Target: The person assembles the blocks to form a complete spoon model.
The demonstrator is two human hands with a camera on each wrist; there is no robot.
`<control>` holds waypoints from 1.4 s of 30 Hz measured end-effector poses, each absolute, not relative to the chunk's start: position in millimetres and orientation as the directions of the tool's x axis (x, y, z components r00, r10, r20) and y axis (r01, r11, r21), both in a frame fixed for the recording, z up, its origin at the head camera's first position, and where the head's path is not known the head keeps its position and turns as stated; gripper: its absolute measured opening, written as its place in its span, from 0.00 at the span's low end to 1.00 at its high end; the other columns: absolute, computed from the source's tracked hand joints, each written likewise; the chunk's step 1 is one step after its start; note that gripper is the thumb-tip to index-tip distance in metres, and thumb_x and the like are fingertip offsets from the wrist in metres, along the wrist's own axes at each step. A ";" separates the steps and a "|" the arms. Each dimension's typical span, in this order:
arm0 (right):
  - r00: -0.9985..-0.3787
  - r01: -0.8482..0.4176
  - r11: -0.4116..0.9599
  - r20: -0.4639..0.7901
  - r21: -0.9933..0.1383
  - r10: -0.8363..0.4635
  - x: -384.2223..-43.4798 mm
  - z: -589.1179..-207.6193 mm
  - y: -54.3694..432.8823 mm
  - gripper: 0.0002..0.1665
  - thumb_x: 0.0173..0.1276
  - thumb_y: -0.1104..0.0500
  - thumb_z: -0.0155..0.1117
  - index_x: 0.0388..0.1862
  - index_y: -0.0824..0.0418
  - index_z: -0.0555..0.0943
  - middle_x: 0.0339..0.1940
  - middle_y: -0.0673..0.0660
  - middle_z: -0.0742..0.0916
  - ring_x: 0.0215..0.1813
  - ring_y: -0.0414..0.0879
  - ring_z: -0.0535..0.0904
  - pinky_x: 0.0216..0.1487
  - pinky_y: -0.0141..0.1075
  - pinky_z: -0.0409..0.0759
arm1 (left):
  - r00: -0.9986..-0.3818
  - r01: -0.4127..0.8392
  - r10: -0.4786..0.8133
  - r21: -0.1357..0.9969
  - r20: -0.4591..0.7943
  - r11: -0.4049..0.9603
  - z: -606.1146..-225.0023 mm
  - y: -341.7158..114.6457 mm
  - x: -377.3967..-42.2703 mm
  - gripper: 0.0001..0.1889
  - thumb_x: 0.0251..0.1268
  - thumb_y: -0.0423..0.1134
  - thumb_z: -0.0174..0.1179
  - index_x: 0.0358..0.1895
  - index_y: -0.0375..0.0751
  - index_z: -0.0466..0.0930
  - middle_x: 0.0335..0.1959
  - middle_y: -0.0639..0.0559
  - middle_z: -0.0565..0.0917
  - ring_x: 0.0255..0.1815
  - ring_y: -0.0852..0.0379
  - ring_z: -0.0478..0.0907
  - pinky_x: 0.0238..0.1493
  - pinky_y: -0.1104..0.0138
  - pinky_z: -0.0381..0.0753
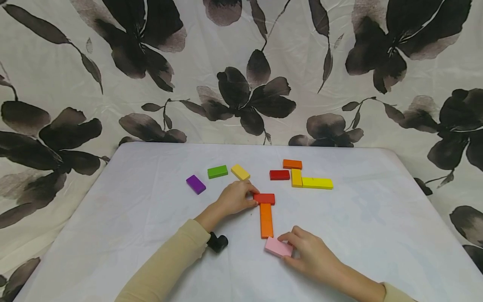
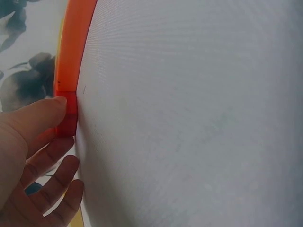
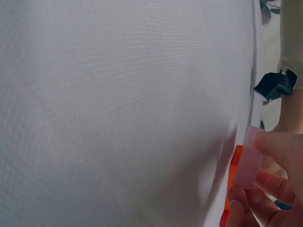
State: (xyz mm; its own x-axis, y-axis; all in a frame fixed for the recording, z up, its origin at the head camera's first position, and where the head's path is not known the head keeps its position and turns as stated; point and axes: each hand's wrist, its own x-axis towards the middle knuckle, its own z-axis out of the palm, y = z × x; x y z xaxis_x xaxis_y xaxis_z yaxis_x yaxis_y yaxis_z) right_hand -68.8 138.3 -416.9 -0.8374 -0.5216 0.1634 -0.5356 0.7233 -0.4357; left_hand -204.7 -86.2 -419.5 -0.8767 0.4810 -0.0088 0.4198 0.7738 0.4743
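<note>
My left hand (image 1: 235, 198) pinches a red block (image 1: 265, 198) by its left end, thumb on one side and fingertips on the other. That block lies crosswise against the far end of a long orange block (image 1: 266, 221), forming a T. In the left wrist view the thumb presses the red block (image 2: 67, 124) where it meets the orange block (image 2: 72, 52). My right hand (image 1: 315, 256) grips a pink block (image 1: 278, 247) between thumb and fingers, slightly slanted, at the orange block's near end. The right wrist view shows the pink block (image 3: 248, 163) from its flat side.
Purple (image 1: 196, 184), green (image 1: 217, 171) and pale yellow (image 1: 240, 172) blocks lie behind the left hand. Further right, a dark red block (image 1: 279, 175), a short orange one (image 1: 292, 164), an amber one (image 1: 296, 178) and a long yellow one (image 1: 317, 183) form a group on the white table (image 1: 377, 209).
</note>
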 end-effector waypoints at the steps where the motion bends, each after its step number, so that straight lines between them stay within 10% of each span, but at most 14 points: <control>1: -0.836 -0.537 0.724 0.162 -0.432 -0.524 -68.5 -417.7 138.1 0.19 0.49 0.57 0.73 0.42 0.54 0.81 0.26 0.42 0.72 0.28 0.33 0.68 0.29 0.23 0.70 | -0.878 0.417 0.479 0.476 -0.011 0.775 -419.4 -86.2 -204.7 0.14 0.53 0.42 0.67 0.44 0.45 0.84 0.37 0.54 0.82 0.51 0.53 0.75 0.42 0.65 0.74; 17: -0.844 -0.508 0.750 0.071 -0.424 -0.532 -69.8 -421.8 136.4 0.22 0.50 0.52 0.73 0.45 0.53 0.80 0.28 0.41 0.72 0.29 0.33 0.67 0.31 0.24 0.71 | -0.882 0.406 0.470 0.477 -0.017 0.780 -418.3 -85.7 -204.3 0.15 0.53 0.42 0.67 0.44 0.45 0.84 0.38 0.53 0.82 0.52 0.53 0.75 0.42 0.66 0.74; 29: -0.765 -0.622 0.705 0.072 -0.341 -0.640 -73.9 -410.7 145.3 0.25 0.54 0.57 0.68 0.53 0.47 0.78 0.37 0.42 0.78 0.37 0.35 0.71 0.37 0.28 0.75 | -0.881 0.405 0.473 0.479 -0.024 0.779 -417.5 -85.9 -203.7 0.14 0.53 0.42 0.67 0.44 0.45 0.84 0.37 0.54 0.82 0.35 0.59 0.72 0.36 0.69 0.72; 42: -0.683 -0.701 0.619 0.083 -0.354 -0.726 -72.7 -412.1 144.8 0.27 0.56 0.56 0.67 0.56 0.43 0.77 0.33 0.42 0.76 0.33 0.32 0.67 0.32 0.23 0.68 | -0.883 0.405 0.470 0.480 -0.018 0.779 -417.8 -85.6 -203.2 0.14 0.53 0.42 0.67 0.44 0.45 0.84 0.37 0.54 0.82 0.42 0.56 0.75 0.38 0.68 0.73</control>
State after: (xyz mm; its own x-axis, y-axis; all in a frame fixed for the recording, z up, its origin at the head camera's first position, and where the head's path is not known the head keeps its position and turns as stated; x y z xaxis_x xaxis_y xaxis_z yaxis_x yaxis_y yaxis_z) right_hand -72.7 144.8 -412.1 -0.6831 -0.7257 0.0828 -0.7007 0.6192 -0.3544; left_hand -203.2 -85.6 -417.8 -0.8826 0.4697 -0.0183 0.4045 0.7787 0.4795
